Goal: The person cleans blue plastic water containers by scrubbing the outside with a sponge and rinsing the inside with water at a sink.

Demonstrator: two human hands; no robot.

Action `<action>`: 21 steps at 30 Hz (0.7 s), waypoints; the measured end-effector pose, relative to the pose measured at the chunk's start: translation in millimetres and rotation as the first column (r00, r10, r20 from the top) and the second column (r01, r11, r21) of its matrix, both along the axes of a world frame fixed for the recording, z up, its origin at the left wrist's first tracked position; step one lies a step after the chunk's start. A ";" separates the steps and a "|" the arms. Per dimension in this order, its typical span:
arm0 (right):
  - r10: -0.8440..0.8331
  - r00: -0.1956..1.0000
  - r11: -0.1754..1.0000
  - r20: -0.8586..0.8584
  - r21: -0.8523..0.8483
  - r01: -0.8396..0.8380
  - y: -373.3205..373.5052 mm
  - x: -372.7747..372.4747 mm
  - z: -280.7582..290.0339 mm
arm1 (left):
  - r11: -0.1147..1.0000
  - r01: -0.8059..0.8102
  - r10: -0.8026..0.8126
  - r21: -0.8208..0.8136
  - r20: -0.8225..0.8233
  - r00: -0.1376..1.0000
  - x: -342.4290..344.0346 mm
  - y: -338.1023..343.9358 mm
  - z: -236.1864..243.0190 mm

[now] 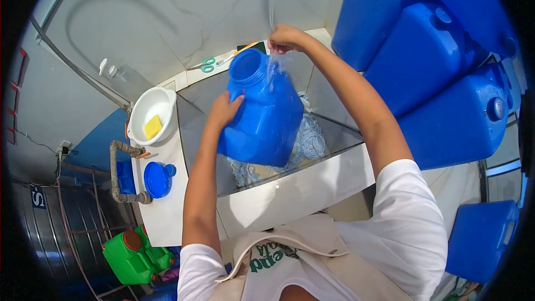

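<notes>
A large blue plastic jug (pixel 262 117) is tilted over a grey basin (pixel 196 100), its wide uncapped mouth facing up and away from me. My left hand (pixel 225 110) is closed on the jug's left side, just below the neck. Beyond the jug's right shoulder, my right hand (pixel 286 39) has its fingers closed where a thin pale line comes down the wall. What the fingers hold is hidden. Clear streaks, which look like water, fall from below that hand along the jug. Pale blue looped material (pixel 312 140) lies in the basin under the jug.
Several big blue containers (pixel 423 50) crowd the right side. On the left ledge are a white bowl (pixel 167 100) with a yellow sponge (pixel 152 127), a blue lid (pixel 157 180) and a pipe (pixel 115 170). Green-handled scissors (pixel 208 65) lie on the back ledge.
</notes>
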State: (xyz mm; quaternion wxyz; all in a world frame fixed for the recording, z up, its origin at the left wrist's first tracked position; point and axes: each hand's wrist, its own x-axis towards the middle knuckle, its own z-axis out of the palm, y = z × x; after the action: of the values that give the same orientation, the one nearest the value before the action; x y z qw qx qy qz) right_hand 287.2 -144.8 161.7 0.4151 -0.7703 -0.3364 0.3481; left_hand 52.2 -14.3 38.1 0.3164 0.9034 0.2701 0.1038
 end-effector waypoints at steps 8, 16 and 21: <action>-0.009 0.987 0.999 -0.158 -0.036 0.003 -16.3 9.2 -10.2 | 0.999 0.036 -0.033 0.040 -0.079 0.996 -64.7 -41.5 18.4; -0.024 0.940 0.993 -0.341 0.104 0.064 -10.6 4.9 10.2 | 0.824 0.038 -0.124 0.565 0.115 0.986 32.4 -62.6 21.9; -0.013 0.951 0.990 -0.309 0.131 0.056 -10.5 -3.2 27.5 | 0.790 0.306 -0.431 0.531 0.125 0.894 92.1 -60.2 34.3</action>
State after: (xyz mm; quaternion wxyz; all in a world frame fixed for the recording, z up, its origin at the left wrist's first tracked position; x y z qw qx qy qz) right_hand 284.0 -155.3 189.2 0.5209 -0.6818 -0.2775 0.4322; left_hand 144.3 -74.6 72.4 0.1169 0.9698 0.0110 0.2139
